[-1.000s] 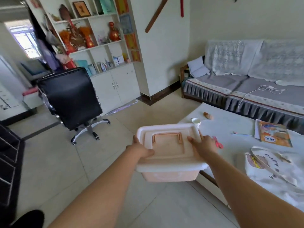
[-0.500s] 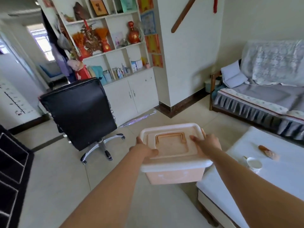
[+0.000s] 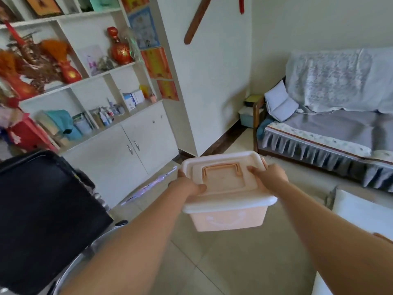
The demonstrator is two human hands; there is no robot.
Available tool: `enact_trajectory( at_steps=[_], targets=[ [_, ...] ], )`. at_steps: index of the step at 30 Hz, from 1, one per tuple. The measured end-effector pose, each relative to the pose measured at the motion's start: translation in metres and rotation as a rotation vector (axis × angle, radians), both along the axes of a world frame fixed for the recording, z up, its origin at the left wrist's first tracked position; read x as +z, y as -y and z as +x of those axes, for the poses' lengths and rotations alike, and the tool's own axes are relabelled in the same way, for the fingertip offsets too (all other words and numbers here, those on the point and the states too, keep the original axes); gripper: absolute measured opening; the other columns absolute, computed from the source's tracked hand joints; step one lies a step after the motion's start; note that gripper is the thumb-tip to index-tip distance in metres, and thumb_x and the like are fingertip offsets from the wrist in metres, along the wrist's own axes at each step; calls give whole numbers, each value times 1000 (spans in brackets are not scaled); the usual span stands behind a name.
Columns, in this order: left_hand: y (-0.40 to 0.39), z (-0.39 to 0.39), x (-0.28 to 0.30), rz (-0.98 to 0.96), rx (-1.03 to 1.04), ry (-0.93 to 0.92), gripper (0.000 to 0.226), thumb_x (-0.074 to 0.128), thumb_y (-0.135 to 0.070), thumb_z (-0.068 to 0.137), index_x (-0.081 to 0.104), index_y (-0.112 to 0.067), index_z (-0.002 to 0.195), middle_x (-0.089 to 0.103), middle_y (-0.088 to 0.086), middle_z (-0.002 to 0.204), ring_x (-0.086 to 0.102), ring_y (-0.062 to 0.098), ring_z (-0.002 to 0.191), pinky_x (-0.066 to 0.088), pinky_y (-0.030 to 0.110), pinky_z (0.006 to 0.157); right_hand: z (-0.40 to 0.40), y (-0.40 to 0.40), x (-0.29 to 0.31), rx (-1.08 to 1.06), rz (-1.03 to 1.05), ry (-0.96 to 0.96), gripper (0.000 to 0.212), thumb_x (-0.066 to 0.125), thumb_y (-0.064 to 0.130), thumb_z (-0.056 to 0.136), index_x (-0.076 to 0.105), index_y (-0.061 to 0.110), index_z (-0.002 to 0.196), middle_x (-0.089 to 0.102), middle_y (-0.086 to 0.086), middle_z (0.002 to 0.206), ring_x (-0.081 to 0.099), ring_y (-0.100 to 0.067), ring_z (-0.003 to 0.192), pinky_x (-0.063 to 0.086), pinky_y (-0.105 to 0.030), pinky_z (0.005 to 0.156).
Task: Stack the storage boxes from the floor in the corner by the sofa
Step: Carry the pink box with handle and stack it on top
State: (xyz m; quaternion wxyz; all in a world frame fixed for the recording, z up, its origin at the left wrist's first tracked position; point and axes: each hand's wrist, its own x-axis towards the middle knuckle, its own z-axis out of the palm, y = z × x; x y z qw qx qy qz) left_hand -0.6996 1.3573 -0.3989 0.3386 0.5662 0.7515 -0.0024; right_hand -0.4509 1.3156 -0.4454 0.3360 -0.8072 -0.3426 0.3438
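I hold a pale pink storage box (image 3: 227, 218) with a white lid and a peach carry handle out in front of me, above the tiled floor. My left hand (image 3: 188, 184) grips its left side with the thumb on the lid. My right hand (image 3: 270, 174) grips the right side the same way. In the corner beside the sofa (image 3: 331, 133) stands a pale blue-green storage box (image 3: 246, 119) with a dark, yellow-topped item on it, partly hidden by the sofa's wooden arm.
A black office chair (image 3: 42, 213) stands close on my left. White shelves and cupboards (image 3: 119, 145) line the left wall, with a long purple object (image 3: 148, 186) on the floor before them. A white-covered table (image 3: 365, 211) edges in at the right.
I have walked forward with the box toward the sofa corner. The chair has slid to my left, the table has dropped to my right, and the box in the corner has come into view.
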Motion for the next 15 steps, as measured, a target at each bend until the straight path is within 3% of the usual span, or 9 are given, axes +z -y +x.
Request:
enact_trajectory(
  at_steps=[7,12,15],
  targets=[
    [-244,33,16,35,-105,-94,123,67,-61,72,-22,-31,152,32,12,153,41,37,133,43,50,105,28,-223,10,-45,21,-6,66,58,65,80,56,4,106,61,-10,87,57,-19,67,41,-28,51],
    [-401,56,11,22,-143,-46,128,68,-62,64,-20,-32,152,26,8,157,38,35,137,41,49,107,56,-376,3,-72,6,17,74,54,67,81,54,2,116,61,-18,108,59,-23,72,40,-27,50],
    [-522,85,4,-10,-190,-27,127,68,-63,64,-19,-35,152,31,13,154,43,36,133,43,50,105,83,-482,-4,-138,-11,40,70,55,63,83,55,2,117,61,-18,109,60,-27,80,44,-31,55]
  ],
)
